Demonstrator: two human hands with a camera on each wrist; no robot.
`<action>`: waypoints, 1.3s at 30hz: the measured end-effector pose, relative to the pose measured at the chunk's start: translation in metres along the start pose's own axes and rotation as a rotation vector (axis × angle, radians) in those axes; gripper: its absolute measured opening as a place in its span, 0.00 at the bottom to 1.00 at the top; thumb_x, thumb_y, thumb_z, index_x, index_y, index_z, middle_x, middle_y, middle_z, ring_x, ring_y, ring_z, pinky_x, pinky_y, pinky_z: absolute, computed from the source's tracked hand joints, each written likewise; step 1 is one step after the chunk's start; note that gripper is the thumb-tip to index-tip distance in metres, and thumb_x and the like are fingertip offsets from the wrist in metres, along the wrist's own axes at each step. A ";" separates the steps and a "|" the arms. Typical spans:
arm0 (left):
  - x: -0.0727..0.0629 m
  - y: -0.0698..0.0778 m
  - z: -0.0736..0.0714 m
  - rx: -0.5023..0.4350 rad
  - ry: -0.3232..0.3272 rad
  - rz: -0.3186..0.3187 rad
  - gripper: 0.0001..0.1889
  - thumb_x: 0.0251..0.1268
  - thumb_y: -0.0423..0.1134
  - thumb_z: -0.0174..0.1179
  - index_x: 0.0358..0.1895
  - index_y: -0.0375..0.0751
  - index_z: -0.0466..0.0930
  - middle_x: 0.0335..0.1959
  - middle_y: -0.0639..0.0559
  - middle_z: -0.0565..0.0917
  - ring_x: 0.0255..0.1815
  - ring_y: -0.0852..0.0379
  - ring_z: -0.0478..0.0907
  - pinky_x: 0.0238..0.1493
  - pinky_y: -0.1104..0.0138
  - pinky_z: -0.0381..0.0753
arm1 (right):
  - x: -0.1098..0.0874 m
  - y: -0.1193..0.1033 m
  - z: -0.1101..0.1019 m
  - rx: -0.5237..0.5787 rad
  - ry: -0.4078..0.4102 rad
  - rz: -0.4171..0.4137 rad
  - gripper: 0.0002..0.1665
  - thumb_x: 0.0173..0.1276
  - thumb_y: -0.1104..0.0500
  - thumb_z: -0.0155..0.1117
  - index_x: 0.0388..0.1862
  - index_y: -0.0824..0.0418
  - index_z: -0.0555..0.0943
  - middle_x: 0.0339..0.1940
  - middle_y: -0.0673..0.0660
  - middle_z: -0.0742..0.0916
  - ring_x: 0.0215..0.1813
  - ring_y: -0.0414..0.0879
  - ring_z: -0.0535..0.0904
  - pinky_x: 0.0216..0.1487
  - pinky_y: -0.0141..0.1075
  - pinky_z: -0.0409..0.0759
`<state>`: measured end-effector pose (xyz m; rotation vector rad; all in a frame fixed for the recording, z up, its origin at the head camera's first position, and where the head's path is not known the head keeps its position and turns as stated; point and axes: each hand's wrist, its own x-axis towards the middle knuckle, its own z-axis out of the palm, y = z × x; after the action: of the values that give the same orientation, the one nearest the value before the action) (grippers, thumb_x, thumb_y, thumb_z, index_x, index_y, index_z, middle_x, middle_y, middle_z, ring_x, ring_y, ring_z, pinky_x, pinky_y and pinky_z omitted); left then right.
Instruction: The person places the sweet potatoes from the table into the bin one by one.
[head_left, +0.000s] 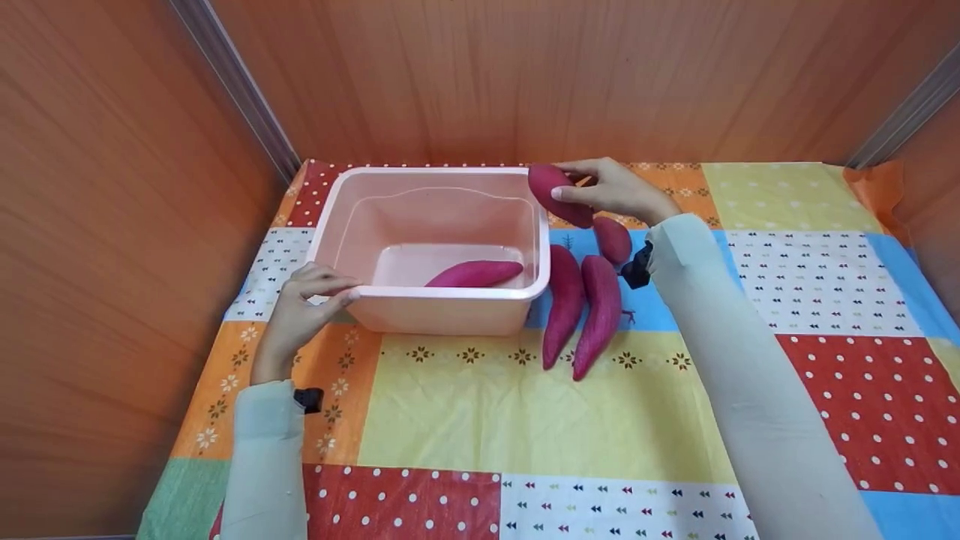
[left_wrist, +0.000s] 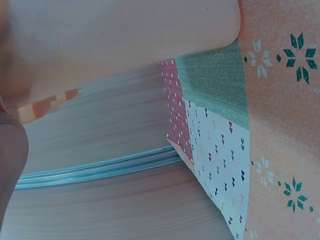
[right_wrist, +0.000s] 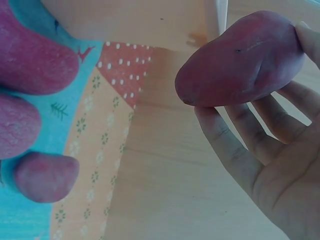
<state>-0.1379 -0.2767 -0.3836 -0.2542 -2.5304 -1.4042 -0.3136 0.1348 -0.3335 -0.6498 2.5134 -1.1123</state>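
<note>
A pale pink plastic basin (head_left: 442, 311) stands on the cloth, with one long purple-red sweet potato (head_left: 477, 274) lying on its floor. My left hand (head_left: 300, 300) pinches the basin's near-left rim between thumb and fingers. At the basin's far-right corner, my right hand (head_left: 619, 189) holds a plump sweet potato (head_left: 555, 193), raised beside the rim; the right wrist view shows thumb and fingertips around this sweet potato (right_wrist: 245, 60). Two long sweet potatoes, one left (head_left: 564, 304) and one right (head_left: 600, 315), lie outside the basin, and a short sweet potato (head_left: 613, 240) sits below my right wrist.
A patchwork-print cloth (head_left: 540, 412) covers the table. Wood-grain panels rise at the back (head_left: 570, 82) and on the left (head_left: 112, 225), with another panel at the far right edge. Dark wrist cameras sit at the left cuff (head_left: 309, 400) and the right cuff (head_left: 637, 268).
</note>
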 end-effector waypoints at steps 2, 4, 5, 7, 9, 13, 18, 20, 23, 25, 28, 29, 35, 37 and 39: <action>0.000 0.000 0.000 -0.009 -0.002 -0.003 0.10 0.56 0.28 0.67 0.42 0.29 0.86 0.39 0.34 0.83 0.45 0.66 0.69 0.56 0.62 0.61 | 0.001 -0.003 0.000 0.000 -0.003 -0.001 0.39 0.63 0.42 0.66 0.71 0.50 0.68 0.60 0.57 0.78 0.56 0.51 0.74 0.49 0.40 0.81; 0.001 -0.001 0.000 -0.013 -0.003 -0.009 0.10 0.56 0.29 0.67 0.42 0.29 0.86 0.39 0.34 0.83 0.45 0.66 0.69 0.57 0.62 0.61 | 0.001 -0.006 0.000 0.002 -0.004 -0.005 0.39 0.63 0.42 0.65 0.71 0.50 0.68 0.61 0.57 0.78 0.56 0.51 0.74 0.49 0.39 0.82; 0.001 -0.002 0.000 -0.011 -0.004 -0.010 0.10 0.57 0.29 0.67 0.42 0.29 0.86 0.39 0.35 0.83 0.45 0.66 0.69 0.57 0.61 0.61 | 0.001 -0.007 0.001 0.003 -0.003 -0.010 0.39 0.63 0.41 0.65 0.71 0.50 0.68 0.61 0.57 0.78 0.56 0.51 0.75 0.48 0.39 0.82; 0.001 -0.002 0.000 -0.018 -0.002 -0.018 0.10 0.57 0.29 0.67 0.43 0.31 0.86 0.39 0.35 0.84 0.46 0.65 0.69 0.58 0.61 0.61 | 0.002 -0.011 0.001 0.005 0.000 -0.022 0.38 0.63 0.41 0.65 0.71 0.50 0.68 0.60 0.56 0.78 0.55 0.50 0.75 0.48 0.38 0.82; 0.001 -0.003 0.000 -0.018 0.001 -0.022 0.10 0.57 0.29 0.67 0.43 0.31 0.86 0.39 0.37 0.84 0.46 0.65 0.69 0.58 0.61 0.61 | 0.002 -0.014 0.001 0.008 0.004 -0.031 0.38 0.63 0.42 0.65 0.70 0.50 0.69 0.60 0.55 0.79 0.54 0.49 0.75 0.47 0.38 0.82; 0.001 -0.004 0.001 -0.014 0.011 -0.007 0.10 0.55 0.28 0.67 0.41 0.31 0.87 0.39 0.37 0.84 0.45 0.65 0.70 0.57 0.63 0.62 | 0.005 -0.019 0.003 -0.001 0.005 -0.034 0.37 0.63 0.42 0.65 0.70 0.49 0.69 0.60 0.55 0.78 0.54 0.50 0.75 0.49 0.39 0.82; 0.001 -0.003 0.002 -0.016 0.010 0.005 0.10 0.55 0.28 0.68 0.41 0.29 0.86 0.40 0.35 0.84 0.45 0.66 0.69 0.56 0.64 0.62 | 0.007 -0.025 0.005 -0.009 -0.003 -0.025 0.38 0.63 0.43 0.66 0.71 0.49 0.68 0.60 0.55 0.78 0.55 0.50 0.74 0.52 0.43 0.81; 0.000 -0.001 0.002 -0.021 0.006 0.002 0.10 0.55 0.28 0.68 0.42 0.29 0.86 0.40 0.35 0.84 0.45 0.65 0.69 0.57 0.63 0.61 | 0.007 -0.028 0.006 -0.006 -0.003 -0.025 0.38 0.62 0.43 0.66 0.71 0.49 0.68 0.60 0.54 0.78 0.55 0.50 0.75 0.52 0.43 0.81; 0.000 0.001 0.002 -0.020 0.003 0.000 0.10 0.55 0.28 0.67 0.42 0.29 0.86 0.40 0.34 0.84 0.46 0.65 0.69 0.57 0.62 0.61 | 0.008 -0.031 0.007 -0.001 -0.002 -0.028 0.39 0.62 0.43 0.67 0.71 0.49 0.68 0.60 0.54 0.78 0.55 0.50 0.75 0.53 0.43 0.81; -0.001 0.001 0.001 -0.012 0.002 -0.004 0.10 0.56 0.29 0.67 0.42 0.29 0.86 0.40 0.35 0.84 0.45 0.65 0.69 0.57 0.62 0.61 | 0.009 -0.033 0.008 -0.003 -0.004 -0.032 0.39 0.62 0.43 0.67 0.71 0.49 0.68 0.60 0.53 0.78 0.55 0.49 0.74 0.53 0.43 0.81; 0.001 -0.014 0.002 0.001 0.001 -0.011 0.11 0.56 0.32 0.68 0.43 0.35 0.87 0.40 0.39 0.85 0.47 0.64 0.69 0.58 0.61 0.62 | 0.011 -0.036 0.009 -0.009 -0.006 -0.038 0.38 0.62 0.43 0.67 0.71 0.49 0.68 0.60 0.54 0.78 0.55 0.49 0.74 0.53 0.43 0.81; 0.001 -0.019 0.002 0.005 0.000 -0.011 0.11 0.56 0.34 0.68 0.43 0.36 0.87 0.41 0.41 0.85 0.48 0.64 0.69 0.58 0.60 0.63 | 0.012 -0.037 0.010 -0.012 -0.007 -0.041 0.38 0.62 0.43 0.66 0.71 0.49 0.68 0.60 0.54 0.78 0.55 0.49 0.74 0.53 0.43 0.81; 0.002 -0.035 0.002 0.010 -0.005 -0.004 0.12 0.56 0.40 0.69 0.43 0.42 0.88 0.41 0.46 0.85 0.49 0.62 0.70 0.60 0.57 0.64 | 0.016 -0.040 0.012 -0.011 -0.014 -0.045 0.38 0.64 0.43 0.65 0.71 0.50 0.68 0.61 0.55 0.78 0.56 0.50 0.74 0.53 0.44 0.81; 0.003 -0.035 0.003 0.009 -0.002 -0.003 0.12 0.56 0.40 0.69 0.43 0.42 0.88 0.41 0.47 0.85 0.50 0.62 0.70 0.60 0.56 0.64 | 0.018 -0.042 0.013 -0.011 -0.016 -0.042 0.38 0.64 0.43 0.65 0.71 0.50 0.68 0.61 0.55 0.78 0.56 0.50 0.74 0.53 0.44 0.81; 0.004 -0.035 0.003 0.009 0.004 0.001 0.11 0.56 0.40 0.69 0.43 0.42 0.88 0.41 0.47 0.85 0.50 0.63 0.70 0.60 0.57 0.64 | 0.019 -0.043 0.014 -0.012 -0.017 -0.039 0.38 0.64 0.43 0.65 0.71 0.50 0.67 0.61 0.55 0.77 0.56 0.50 0.74 0.53 0.44 0.81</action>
<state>-0.1509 -0.2920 -0.4125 -0.2504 -2.5330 -1.3912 -0.3111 0.0905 -0.3121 -0.7111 2.5047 -1.1013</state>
